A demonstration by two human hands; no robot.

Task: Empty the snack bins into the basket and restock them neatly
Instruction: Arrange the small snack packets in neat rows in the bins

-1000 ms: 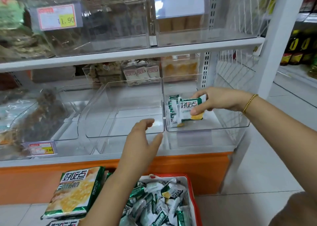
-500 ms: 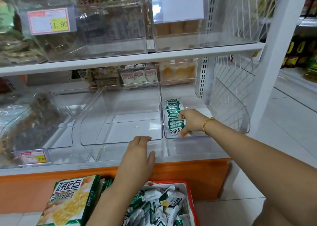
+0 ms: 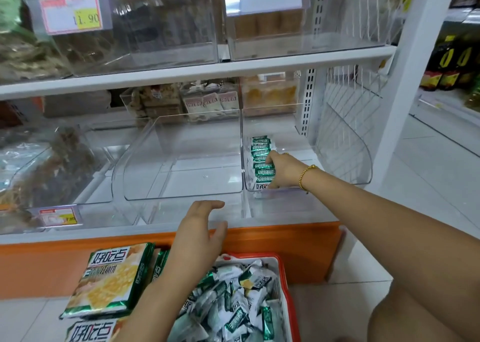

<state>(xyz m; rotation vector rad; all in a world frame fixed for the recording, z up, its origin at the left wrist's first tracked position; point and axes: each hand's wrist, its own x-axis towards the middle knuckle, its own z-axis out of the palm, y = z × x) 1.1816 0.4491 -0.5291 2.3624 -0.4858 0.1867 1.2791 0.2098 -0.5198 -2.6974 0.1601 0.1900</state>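
Observation:
A clear right bin on the lower shelf holds a row of green-and-white snack packets standing on edge along its left wall. My right hand is inside that bin, fingers resting against the side of the row and the front packet. The clear middle bin has nothing in it. My left hand hovers open in front of the shelf edge, holding nothing. Below it, the red-rimmed basket is heaped with loose packets.
Large green snack bags lie on the floor left of the basket. A left bin holds dark snacks. Upper-shelf bins carry a price tag reading 11.90. An orange base panel runs under the shelf. A white upright post stands right.
My right hand brought packets down into the right bin, set them into the row and now rests against it. My left hand stayed near the shelf edge.

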